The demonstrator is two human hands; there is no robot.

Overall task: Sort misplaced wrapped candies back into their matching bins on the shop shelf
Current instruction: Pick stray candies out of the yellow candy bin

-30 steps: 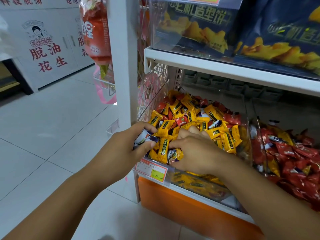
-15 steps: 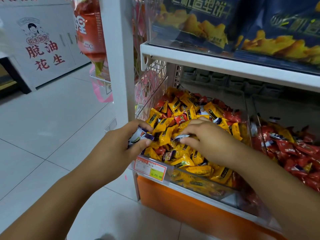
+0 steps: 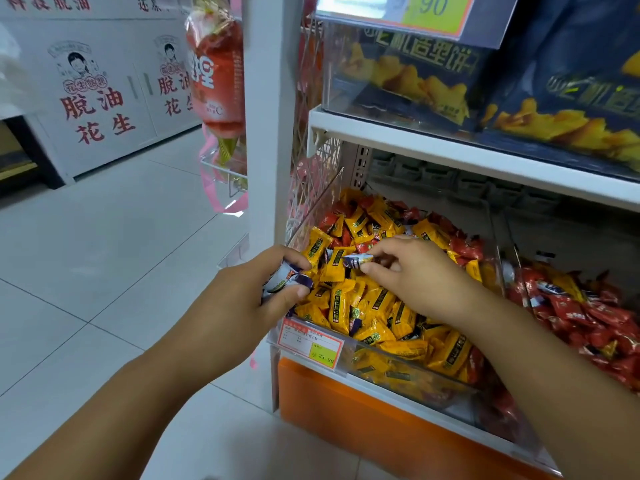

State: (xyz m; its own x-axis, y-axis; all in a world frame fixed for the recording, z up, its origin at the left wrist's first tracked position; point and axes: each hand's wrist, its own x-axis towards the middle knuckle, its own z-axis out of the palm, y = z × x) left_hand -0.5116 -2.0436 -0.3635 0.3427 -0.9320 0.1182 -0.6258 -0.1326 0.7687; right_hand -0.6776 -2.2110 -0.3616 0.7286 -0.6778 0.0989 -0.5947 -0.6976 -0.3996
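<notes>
The right hand pinched one white-and-purple candy above the clear bin of yellow candies. The left hand gripped similar candies at the bin's left corner. The white shelf stood on a pale tiled floor.

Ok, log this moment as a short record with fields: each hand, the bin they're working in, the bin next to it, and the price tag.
left hand: grips purple-and-white candies at the near bin's left front corner
right hand: pinches a single purple-and-white candy over the pile
near bin: clear, mostly yellow candies, some red strays
right bin: mostly red candies
price tag: on the near bin's front, reads 23.90
</notes>
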